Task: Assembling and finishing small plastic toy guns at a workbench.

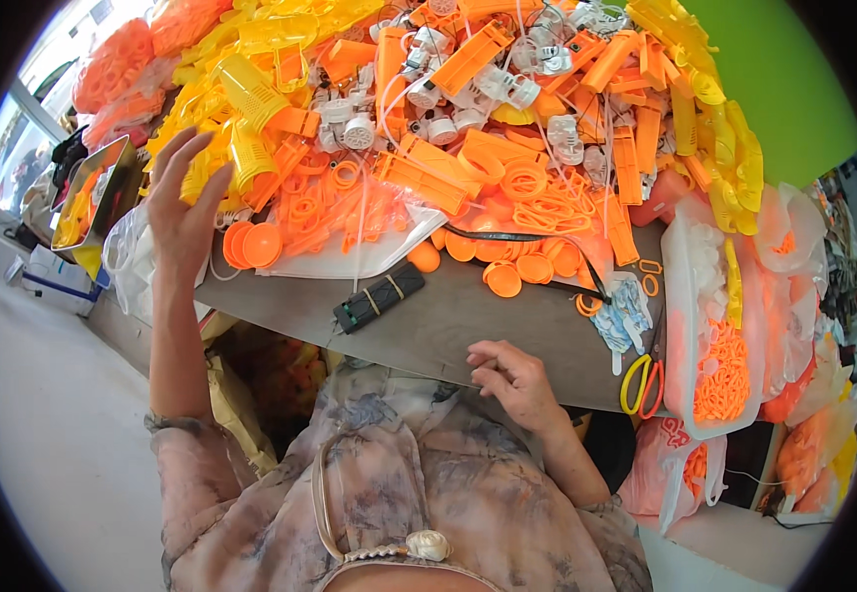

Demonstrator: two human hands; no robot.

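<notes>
Head view: clock read about the centre, twelve at top.
Left hand: ten o'clock, raised, fingers spread and bent, nothing visible in the grasp; contact with the pile cannot be told.
Yellow cup: ten o'clock, just beside those fingers; probably best pinched singly by its wall and lifted straight, so neighbours don't slide.
White wired unit: eleven o'clock; its leads deserve easing, not tugging.
Right hand: between four and five, half curled; cannot tell whether it pinches anything.
Grey table: steadiest working spot, beside the black block.
Scissors: four o'clock; mind the forearm.
</notes>
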